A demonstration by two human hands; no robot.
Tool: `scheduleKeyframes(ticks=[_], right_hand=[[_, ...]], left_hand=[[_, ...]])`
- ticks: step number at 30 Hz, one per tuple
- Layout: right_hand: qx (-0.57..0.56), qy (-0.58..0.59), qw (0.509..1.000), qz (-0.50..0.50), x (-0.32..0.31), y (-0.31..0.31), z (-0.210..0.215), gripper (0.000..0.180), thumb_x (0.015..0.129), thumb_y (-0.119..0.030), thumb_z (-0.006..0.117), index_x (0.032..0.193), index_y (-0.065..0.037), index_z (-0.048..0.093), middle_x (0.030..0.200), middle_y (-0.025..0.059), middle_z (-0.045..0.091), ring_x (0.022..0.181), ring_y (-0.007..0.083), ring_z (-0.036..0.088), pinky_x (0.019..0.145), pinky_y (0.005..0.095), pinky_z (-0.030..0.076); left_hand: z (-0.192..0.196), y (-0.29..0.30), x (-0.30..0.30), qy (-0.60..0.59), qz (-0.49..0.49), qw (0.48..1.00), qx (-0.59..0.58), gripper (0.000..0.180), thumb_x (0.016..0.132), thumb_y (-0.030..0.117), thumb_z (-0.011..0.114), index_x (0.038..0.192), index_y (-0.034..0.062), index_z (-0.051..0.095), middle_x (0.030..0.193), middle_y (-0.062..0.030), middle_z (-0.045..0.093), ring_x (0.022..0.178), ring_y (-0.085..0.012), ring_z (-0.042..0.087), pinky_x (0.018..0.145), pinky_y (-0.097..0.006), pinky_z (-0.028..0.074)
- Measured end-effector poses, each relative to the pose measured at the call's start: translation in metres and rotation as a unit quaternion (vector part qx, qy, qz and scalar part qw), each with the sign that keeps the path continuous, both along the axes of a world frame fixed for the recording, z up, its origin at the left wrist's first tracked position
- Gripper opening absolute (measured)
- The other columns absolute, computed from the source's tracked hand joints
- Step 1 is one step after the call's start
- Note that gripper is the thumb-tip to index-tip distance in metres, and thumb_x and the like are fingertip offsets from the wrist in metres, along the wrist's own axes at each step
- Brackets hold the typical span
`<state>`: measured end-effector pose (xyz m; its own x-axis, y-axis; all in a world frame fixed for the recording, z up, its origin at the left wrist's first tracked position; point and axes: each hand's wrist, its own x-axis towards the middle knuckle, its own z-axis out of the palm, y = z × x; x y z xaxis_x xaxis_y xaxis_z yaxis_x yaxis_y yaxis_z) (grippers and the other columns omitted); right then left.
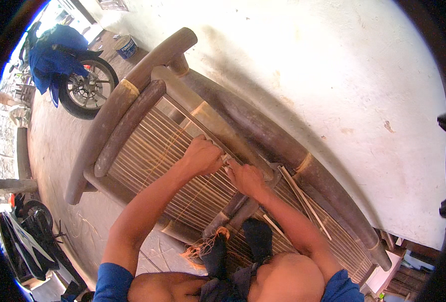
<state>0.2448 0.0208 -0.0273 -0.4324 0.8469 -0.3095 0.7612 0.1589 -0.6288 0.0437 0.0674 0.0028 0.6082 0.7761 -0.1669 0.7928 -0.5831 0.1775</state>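
Evidently, over the bamboo frame (225,127), a pale piece (226,158) is pinched by the right hand (246,177); the grip of the curled left hand (203,156) cannot be made out.

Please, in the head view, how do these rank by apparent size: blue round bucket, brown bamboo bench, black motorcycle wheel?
Largest to smallest:
1. Brown bamboo bench
2. Black motorcycle wheel
3. Blue round bucket

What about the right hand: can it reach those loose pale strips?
Probably yes: the loose pale strips lie near the right hand, to its right, and nothing seems to block it, though it must leave the left hand.
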Motion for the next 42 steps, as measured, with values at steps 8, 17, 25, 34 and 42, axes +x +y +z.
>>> scheduleKeyframes(ticks=[8, 17, 25, 34, 42], right_hand=[[0.072, 0.073, 0.993, -0.062, 0.039, -0.016, 0.021, 0.027, 0.102, -0.031, 0.06, 0.102, -0.004, 0.064, 0.077, 0.0196, 0.07, 0.067, 0.0375, 0.07, 0.061, 0.0493, 0.054], [-0.359, 0.53, 0.684, -0.35, -0.019, -0.018, -0.018, 0.021, 0.105, -0.024, 0.062, 0.093, -0.006, 0.065, 0.077, 0.003, 0.064, 0.064, 0.0142, 0.063, 0.056, 0.0305, 0.053], [-0.313, 0.43, 0.79, -0.306, -0.008, -0.023, -0.014, 0.018, 0.102, -0.024, 0.066, 0.097, -0.007, 0.066, 0.072, 0.0013, 0.061, 0.058, 0.0102, 0.057, 0.053, 0.028, 0.046], [-0.193, 0.35, 0.878, -0.262, 0.003, -0.019, -0.018, 0.028, 0.105, -0.026, 0.059, 0.116, -0.001, 0.062, 0.069, 0.0037, 0.063, 0.052, 0.0124, 0.057, 0.047, 0.0307, 0.047], [-0.302, 0.29, 0.9, -0.124, -0.005, -0.002, -0.031, 0.043, 0.106, -0.038, 0.055, 0.095, 0.0, 0.071, 0.076, 0.0075, 0.068, 0.059, 0.0165, 0.063, 0.054, 0.0343, 0.051]], left_hand=[[0.003, -0.011, 0.006, 0.009, 0.033, 0.999, 0.035, 0.028, 0.086, 0.036, 0.07, 0.075, 0.0105, 0.075, 0.072, -0.0113, 0.071, 0.08, -0.0283, 0.068, 0.086, -0.043, 0.044], [0.0, -0.015, -0.003, -0.187, 0.035, 0.981, 0.024, 0.019, 0.084, 0.033, 0.073, 0.097, 0.0193, 0.079, 0.088, -0.0023, 0.071, 0.092, -0.024, 0.068, 0.093, -0.046, 0.042], [-0.008, -0.016, -0.009, -0.116, -0.019, 0.993, 0.025, 0.018, 0.086, 0.03, 0.072, 0.1, 0.0201, 0.073, 0.096, -0.0015, 0.067, 0.1, -0.0235, 0.066, 0.097, -0.048, 0.042], [0.009, -0.052, -0.011, -0.214, -0.042, 0.974, 0.058, 0.02, 0.079, 0.019, 0.075, 0.095, 0.0119, 0.065, 0.116, -0.0098, 0.059, 0.117, -0.0314, 0.057, 0.11, -0.058, 0.037], [0.026, -0.092, 0.01, -0.302, -0.008, 0.95, 0.082, 0.021, 0.075, 0.013, 0.078, 0.094, 0.0113, 0.069, 0.118, -0.0121, 0.053, 0.116, -0.0361, 0.054, 0.107, -0.056, 0.04]])
